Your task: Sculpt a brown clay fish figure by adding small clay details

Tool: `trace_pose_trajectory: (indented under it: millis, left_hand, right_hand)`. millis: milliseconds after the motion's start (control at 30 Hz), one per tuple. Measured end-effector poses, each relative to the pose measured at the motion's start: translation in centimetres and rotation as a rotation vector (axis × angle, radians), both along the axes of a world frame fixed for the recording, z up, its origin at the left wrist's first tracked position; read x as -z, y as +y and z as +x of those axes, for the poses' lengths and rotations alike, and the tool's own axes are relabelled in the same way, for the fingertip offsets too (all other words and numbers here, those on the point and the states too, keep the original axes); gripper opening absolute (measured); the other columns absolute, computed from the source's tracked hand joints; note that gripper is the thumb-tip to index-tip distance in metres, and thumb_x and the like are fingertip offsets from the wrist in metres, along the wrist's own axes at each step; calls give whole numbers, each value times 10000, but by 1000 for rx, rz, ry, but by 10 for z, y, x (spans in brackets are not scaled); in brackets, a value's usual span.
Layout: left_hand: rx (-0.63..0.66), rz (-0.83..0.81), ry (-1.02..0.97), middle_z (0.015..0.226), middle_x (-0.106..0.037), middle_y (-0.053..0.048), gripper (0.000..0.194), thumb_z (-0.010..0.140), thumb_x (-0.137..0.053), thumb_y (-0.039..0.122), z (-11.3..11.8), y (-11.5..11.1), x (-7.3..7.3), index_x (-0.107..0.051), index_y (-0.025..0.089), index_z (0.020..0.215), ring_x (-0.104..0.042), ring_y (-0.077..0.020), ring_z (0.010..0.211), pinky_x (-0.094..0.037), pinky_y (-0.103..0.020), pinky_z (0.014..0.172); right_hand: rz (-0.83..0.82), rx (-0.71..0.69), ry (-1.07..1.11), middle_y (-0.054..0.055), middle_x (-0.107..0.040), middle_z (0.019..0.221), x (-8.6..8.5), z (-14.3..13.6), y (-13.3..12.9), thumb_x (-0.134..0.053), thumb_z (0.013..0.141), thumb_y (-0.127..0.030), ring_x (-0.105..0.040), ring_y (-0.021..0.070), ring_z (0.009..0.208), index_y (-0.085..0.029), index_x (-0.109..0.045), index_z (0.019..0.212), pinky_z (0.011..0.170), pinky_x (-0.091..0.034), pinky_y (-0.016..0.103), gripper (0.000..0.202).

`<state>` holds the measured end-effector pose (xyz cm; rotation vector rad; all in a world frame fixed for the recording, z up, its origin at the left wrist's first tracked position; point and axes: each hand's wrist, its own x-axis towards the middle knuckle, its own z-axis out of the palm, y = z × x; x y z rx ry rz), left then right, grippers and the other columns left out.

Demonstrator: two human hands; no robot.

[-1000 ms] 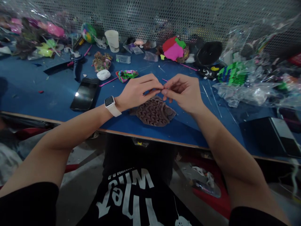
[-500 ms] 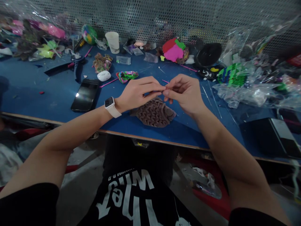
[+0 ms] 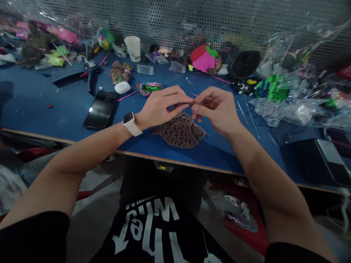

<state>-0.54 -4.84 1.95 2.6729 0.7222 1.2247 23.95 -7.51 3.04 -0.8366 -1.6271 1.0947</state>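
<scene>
A brown fish-shaped clay piece (image 3: 181,131), covered in rows of curled scales, lies on the blue table below my hands. My left hand (image 3: 166,106), with a white-banded watch on its wrist, is closed in a pinch just above it. Fingertip to fingertip with it, my right hand (image 3: 215,107) pinches too, thumb against index finger. A tiny dark bit seems to sit between the fingertips; its kind is too small to make out. Behind my left hand lies a multicoloured clay piece (image 3: 149,88) on a pink stick.
A black phone (image 3: 101,110) and a white earbud case (image 3: 122,87) lie at the left. Farther back stand a paper cup (image 3: 133,48) and a red-and-pink clay piece (image 3: 204,58). Clear plastic wrap (image 3: 293,109) and a dark box (image 3: 315,160) are at the right; metal mesh (image 3: 170,22) rises behind.
My hands stay together over the brown clay fish, with only a slight shift of the fingertips. The whole view has moved a little.
</scene>
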Motion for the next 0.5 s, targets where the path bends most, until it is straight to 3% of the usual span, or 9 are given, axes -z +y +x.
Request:
trace_pose_trajectory:
  millis: [367, 500]
  left_hand:
    - [3, 45, 20, 1168, -850, -68, 405, 1256, -464, 530, 0, 0, -1, -824, 343, 1271, -837, -231, 1113, -722, -455, 951]
    - [7, 77, 12, 1155, -854, -63, 388, 1254, -479, 497, 0, 1, 0, -831, 333, 1258, -845, -223, 1089, -720, -429, 924]
  right_hand:
    - [10, -23, 22, 27, -808, 874, 2, 0, -1, -1077, 780, -693, -770, 207, 637, -277, -790, 868, 497, -640, 366, 513]
    - [-20, -25, 25, 30, -827, 913, 1, 0, -2, -1118, 725, -658, -757, 196, 628, -271, -744, 839, 488, -637, 361, 551]
